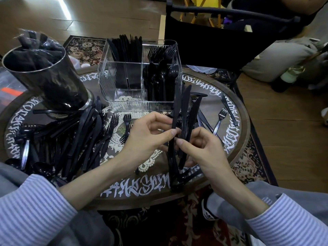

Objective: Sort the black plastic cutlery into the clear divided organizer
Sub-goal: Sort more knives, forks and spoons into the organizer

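Both hands meet over the round table's front middle around a small bundle of black plastic knives (184,110) that stands tilted, tips pointing away. My left hand (147,137) pinches the bundle between thumb and fingers. My right hand (200,150) grips it from the right, thumb on top. Behind them stands the clear divided organizer (110,82): knives fill its back left compartment, forks the back right, spoons the front right, and the front left holds none. A large heap of loose black cutlery (83,135) lies on the table's left side.
A dark cylindrical holder (51,80) with wrapped black items leans at the left. A few loose forks and knives (220,119) lie on the table (243,110) at the right. Behind the table stands a black chair (213,41), with another person seated at the far right.
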